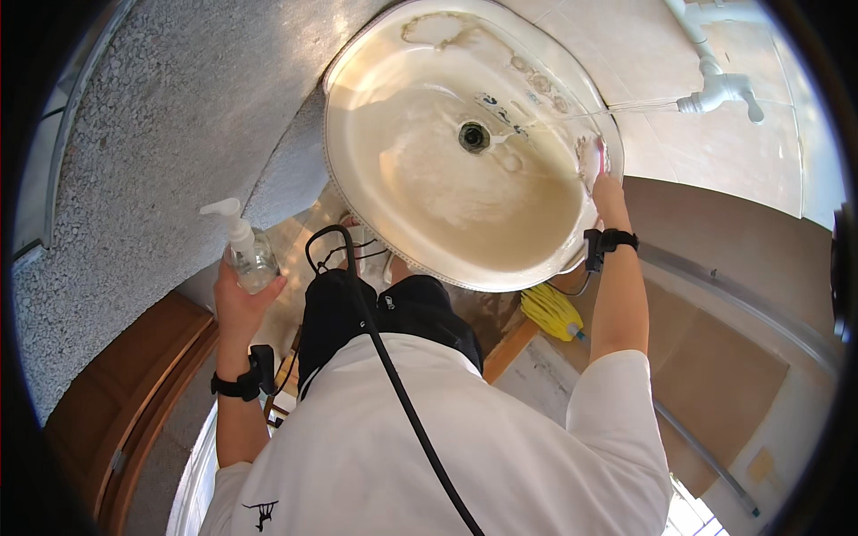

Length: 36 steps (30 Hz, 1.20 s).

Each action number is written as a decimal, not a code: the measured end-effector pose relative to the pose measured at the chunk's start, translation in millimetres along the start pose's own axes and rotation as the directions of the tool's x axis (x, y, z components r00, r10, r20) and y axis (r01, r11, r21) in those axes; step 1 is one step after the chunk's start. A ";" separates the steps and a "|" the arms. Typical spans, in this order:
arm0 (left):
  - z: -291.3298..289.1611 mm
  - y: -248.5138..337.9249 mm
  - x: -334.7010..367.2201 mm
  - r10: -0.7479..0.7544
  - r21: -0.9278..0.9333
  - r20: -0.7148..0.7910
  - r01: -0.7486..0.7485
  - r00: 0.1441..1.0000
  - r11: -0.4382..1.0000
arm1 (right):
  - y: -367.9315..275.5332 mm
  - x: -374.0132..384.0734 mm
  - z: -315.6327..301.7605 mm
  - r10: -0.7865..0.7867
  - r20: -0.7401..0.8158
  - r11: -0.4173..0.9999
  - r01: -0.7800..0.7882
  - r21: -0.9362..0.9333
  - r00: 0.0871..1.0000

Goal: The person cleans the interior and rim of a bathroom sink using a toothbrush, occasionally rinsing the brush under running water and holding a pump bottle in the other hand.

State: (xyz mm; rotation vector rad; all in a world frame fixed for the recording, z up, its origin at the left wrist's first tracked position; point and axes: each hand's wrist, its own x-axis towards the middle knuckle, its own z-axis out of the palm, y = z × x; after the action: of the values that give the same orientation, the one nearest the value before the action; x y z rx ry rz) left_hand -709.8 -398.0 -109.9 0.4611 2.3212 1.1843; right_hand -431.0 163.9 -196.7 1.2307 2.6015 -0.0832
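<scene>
At the left, my left hand [243,299] is closed around a clear pump bottle [256,268] with a white pump top, held upright beside the speckled wall. My right hand [611,198] is at the right rim of a white oval washbasin [357,179]. It grips a slim pink tool [602,154] that looks like a brush; its working end is too small to make out. Brownish stains mark the basin's ledge near it. A thin stream of water runs from the white tap [715,94] across the rim toward the dark drain [474,137].
A grey speckled wall [161,134] borders the left side, with a brown wooden piece [134,384] below it. A yellow mop head [552,311] hangs under the basin's right side. Metal pipes [742,313] run along the right wall. A black cable [384,357] crosses my shirt.
</scene>
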 end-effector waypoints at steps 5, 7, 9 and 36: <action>-0.7 -5.1 0.6 -0.048 -0.030 -0.009 0.048 0.999 0.998 | -21.9 -106.0 -17.3 0.345 0.386 0.797 -0.484 0.360 0.855; 0.8 -0.1 4.1 -0.022 -0.045 0.012 0.022 1.000 0.999 | -8.1 -114.6 -10.8 0.336 0.387 0.811 -0.473 0.345 0.859; 1.5 4.7 7.8 0.004 -0.056 0.034 -0.002 0.999 0.998 | -16.9 -108.1 -40.4 0.430 0.368 0.770 -0.547 0.327 0.825; 7.8 57.2 30.1 0.257 0.007 0.152 -0.261 0.954 0.965 | -66.7 -265.2 16.8 0.387 0.182 0.865 -0.424 0.268 0.904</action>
State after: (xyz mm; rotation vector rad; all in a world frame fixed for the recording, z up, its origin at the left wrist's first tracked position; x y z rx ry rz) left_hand -725.9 -345.4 -75.0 0.8568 2.1979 1.1912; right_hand -317.7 -80.8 -148.3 1.7948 2.2231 -0.4737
